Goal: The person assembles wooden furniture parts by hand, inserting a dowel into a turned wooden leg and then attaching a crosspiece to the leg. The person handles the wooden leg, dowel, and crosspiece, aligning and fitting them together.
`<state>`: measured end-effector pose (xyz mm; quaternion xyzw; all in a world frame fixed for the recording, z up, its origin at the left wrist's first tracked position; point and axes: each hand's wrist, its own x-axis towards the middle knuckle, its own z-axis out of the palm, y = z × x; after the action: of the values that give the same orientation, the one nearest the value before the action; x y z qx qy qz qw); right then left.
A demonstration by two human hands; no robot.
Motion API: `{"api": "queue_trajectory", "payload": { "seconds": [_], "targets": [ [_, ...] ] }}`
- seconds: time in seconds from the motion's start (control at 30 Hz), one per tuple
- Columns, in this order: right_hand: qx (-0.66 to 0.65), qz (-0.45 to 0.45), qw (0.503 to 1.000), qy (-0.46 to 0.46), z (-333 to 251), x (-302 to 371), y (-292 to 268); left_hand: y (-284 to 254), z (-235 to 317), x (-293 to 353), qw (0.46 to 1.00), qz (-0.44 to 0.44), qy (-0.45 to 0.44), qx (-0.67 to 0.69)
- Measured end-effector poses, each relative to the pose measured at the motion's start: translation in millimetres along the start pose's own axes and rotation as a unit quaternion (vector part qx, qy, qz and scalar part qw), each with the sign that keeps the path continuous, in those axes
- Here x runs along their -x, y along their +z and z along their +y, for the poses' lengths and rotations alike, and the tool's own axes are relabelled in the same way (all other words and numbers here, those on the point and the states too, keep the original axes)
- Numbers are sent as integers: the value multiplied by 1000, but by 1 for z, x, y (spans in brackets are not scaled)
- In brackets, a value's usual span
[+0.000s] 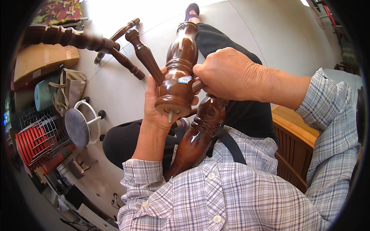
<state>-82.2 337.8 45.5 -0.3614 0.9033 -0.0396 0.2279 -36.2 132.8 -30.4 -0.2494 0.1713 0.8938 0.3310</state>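
Note:
My left hand (pixel 155 109) is wrapped under a glossy dark brown turned wooden post (pixel 183 52), whose near end faces me with a threaded bolt (pixel 170 116) sticking out. A small label (pixel 185 79) is stuck on its side. From the post's left side a turned wooden peg (pixel 143 54) slants up and away. My right hand (pixel 229 73) is closed around a second peg (pixel 198 85) at the post's right side; most of that peg is hidden by the fingers. Another brown turned post (pixel 202 129) leans across my lap, its upper end beneath my right wrist.
A turned post with splayed legs (pixel 122 59) lies at the upper left. Near it are a cardboard box (pixel 48 57), a beige bag (pixel 71 86), a round stool (pixel 77 127) and a rack with red items (pixel 34 142). A wooden cabinet (pixel 295 127) stands at my right.

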Motion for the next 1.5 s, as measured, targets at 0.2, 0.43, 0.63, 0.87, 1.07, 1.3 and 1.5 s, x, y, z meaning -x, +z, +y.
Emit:
{"api": "queue_trajectory", "payload": {
  "seconds": [0.2,0.43,0.63,0.87,1.07,1.3,1.5],
  "targets": [
    [-151,-158,976,6,3,-6,-22,-6,3,3,1000,-12,5,-4],
    [-372,-435,818,65,12,-7,-7,4,2,8,985,-3,30,-170],
    [-48,233,971,-37,5,20,21,-4,11,2,999,-23,14,-27],
    [-192,201,951,-133,24,18,13,-1,14,7,999,-45,21,-15],
    [-401,-57,913,-47,37,9,-20,1,6,6,999,-32,-17,27],
    [-420,-105,899,-62,40,5,-18,-3,2,5,997,-47,-37,51],
    [-434,-207,876,-45,46,-2,-27,9,-3,8,999,-7,-16,32]
  ]
}}
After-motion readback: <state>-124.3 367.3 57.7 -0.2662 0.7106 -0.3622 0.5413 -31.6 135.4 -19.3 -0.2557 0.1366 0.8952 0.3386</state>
